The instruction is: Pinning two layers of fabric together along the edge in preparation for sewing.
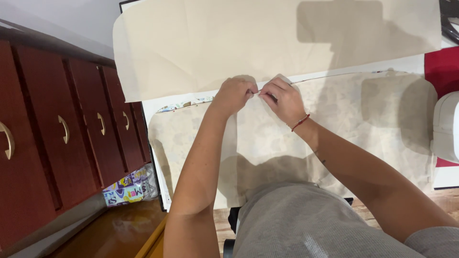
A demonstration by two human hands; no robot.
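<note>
I see left hand (233,94) and right hand (283,99) with fingers closed, pinching the cream fabric (267,138) edge together at 12 o'clock, probably pinning; next needs steady grip; sewing machine (447,126) at 3 o'clock

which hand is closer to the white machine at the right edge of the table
Right. The right hand pinches the cream fabric on the side toward the white machine, though well short of it. The left hand sits beside it, farther away.
</note>
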